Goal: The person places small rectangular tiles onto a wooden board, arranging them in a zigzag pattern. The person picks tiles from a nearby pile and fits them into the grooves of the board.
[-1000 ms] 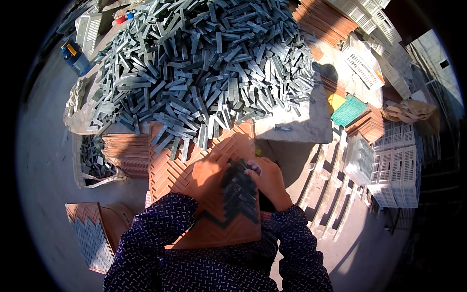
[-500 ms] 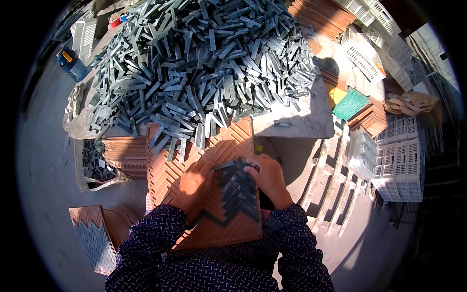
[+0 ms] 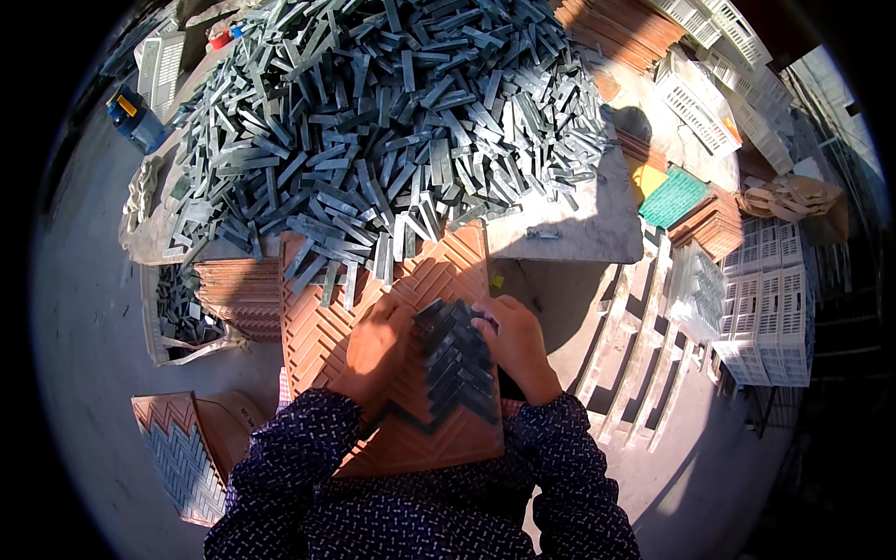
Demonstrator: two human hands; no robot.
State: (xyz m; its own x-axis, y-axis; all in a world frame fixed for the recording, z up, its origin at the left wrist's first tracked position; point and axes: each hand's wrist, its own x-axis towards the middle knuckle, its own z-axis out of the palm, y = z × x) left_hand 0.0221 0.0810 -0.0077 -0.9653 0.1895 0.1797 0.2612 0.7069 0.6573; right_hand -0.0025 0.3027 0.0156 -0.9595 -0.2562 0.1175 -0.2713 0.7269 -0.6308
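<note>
A terracotta-coloured tray (image 3: 322, 350) with raised herringbone ribs leans between me and the table. Dark grey stone strips (image 3: 457, 373) fill part of its right half in a zigzag pattern. At the top of that pattern my left hand (image 3: 378, 341) is closed, its fingertips at the left end of one dark strip (image 3: 428, 314). On the other side my right hand (image 3: 516, 342) has thumb and forefinger pinched together at the pattern's upper right edge. What lies between those fingers is too small to make out.
A large heap of loose stone strips (image 3: 373, 121) covers the table (image 3: 588, 229) and spills onto the tray's top. Stacked terracotta trays (image 3: 241, 297) stand to the left, a partly filled tray (image 3: 182, 457) lower left. Right are a wooden pallet (image 3: 621, 345) and white crates (image 3: 770, 303).
The strip at my left fingertips has tilted and now lies closer to the zigzag pattern. My left hand has shifted slightly upward; the right hand has hardly moved.
</note>
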